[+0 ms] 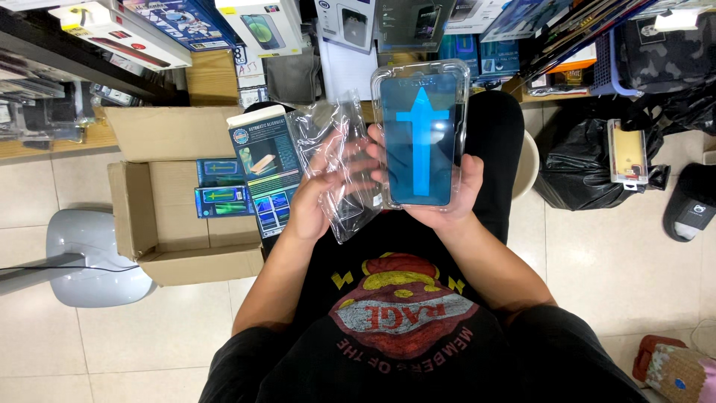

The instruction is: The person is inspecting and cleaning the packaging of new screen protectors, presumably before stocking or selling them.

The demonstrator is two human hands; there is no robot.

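My right hand (466, 186) holds a clear plastic tray (421, 134) upright; inside it lies a dark panel with a blue arrow-shaped sticker. My left hand (317, 198) grips a crumpled clear plastic bag (332, 138) and, behind it, a dark printed flat box (265, 168). The fingertips of the left hand reach toward the tray's left edge. Both hands are raised above my lap, in front of my black printed shirt.
An open cardboard box (160, 224) stands on the floor at left with two small blue packets (222, 201) inside. A grey stool (89, 257) sits further left. Shelves of boxed goods (261, 26) line the top. A black bag (589, 168) and sandal (690, 201) lie at right.
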